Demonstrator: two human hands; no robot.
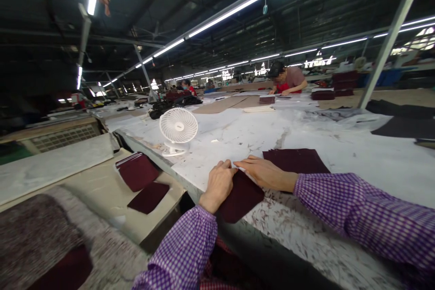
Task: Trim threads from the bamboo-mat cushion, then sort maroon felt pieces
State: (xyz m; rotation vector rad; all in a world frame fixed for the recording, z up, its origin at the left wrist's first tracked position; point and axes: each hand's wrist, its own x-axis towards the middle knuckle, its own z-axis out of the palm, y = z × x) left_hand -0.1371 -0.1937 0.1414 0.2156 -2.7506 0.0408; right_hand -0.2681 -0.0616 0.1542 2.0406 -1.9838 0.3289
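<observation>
A dark maroon fabric piece (pixel 242 197) lies at the near edge of the white-covered table, part of it hanging over the edge. My left hand (pixel 220 186) is closed at its upper left side, fingers bent and pressed on the cloth. From the right, my right hand (pixel 267 173) reaches across the far edge of the same piece. Its fingers are stretched out and nearly meet the left fingertips. Just behind my right wrist rests a stack of maroon fabric pieces (pixel 295 159).
A white fan (pixel 178 127) stands left on the table (pixel 231 129). Lower left, a beige side surface (pixel 102 181) bears a maroon stack (pixel 136 171) and a single maroon piece (pixel 148 197). Across the table a co-worker (pixel 290 79) bends over. A slanted post (pixel 390 41) rises at right.
</observation>
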